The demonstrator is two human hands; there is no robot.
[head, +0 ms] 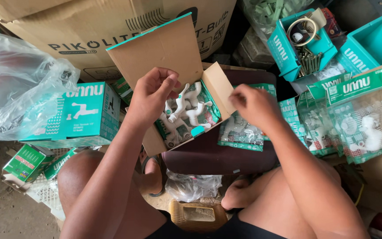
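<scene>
Several white plastic taps lie in the open cardboard box on the dark stool — judged light, rigid, smooth. Your left hand pinches over them; your right hand hovers curled, holding nothing visible. Grip each tap by its body.

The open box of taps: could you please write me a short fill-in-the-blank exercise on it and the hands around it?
1. The left hand reaches into the open ____ box.
2. The taps in the box are ____ in colour.
3. The right hand hovers over a packet lying on the dark ____.
Missing words: cardboard; white; stool
</scene>
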